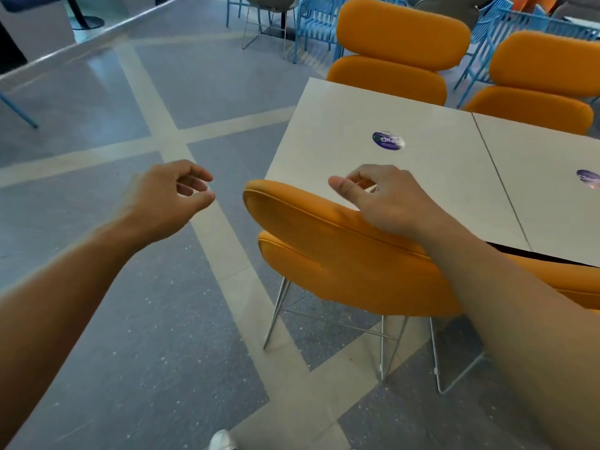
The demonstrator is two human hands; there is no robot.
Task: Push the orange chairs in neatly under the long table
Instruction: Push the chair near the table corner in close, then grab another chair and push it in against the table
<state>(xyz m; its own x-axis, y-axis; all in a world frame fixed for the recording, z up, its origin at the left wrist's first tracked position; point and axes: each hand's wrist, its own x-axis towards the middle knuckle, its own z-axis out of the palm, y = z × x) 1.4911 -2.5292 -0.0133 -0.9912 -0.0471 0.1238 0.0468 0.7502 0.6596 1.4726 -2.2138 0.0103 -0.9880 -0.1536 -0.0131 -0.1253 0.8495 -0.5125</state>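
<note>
We see the near orange chair (pixel 324 254) at the left end of the long table (pixel 422 177), with its backrest close against the table's near edge and its thin metal legs on the grey floor (pixel 97 125). The right hand (pixel 389 203) rests on the top of this backrest. Its fingers curl down on the table side, but we cannot tell if they really clasp the cushion. The left hand (pixel 168 199) hovers above the floor beside the chair, loosely curled and holding nothing. Two more orange chairs (pixel 402 34) – the second (pixel 545 63) to the right – stand at the far side, backrests just behind the far edge. A round sticker (pixel 388 140) lies on the tabletop.
</note>
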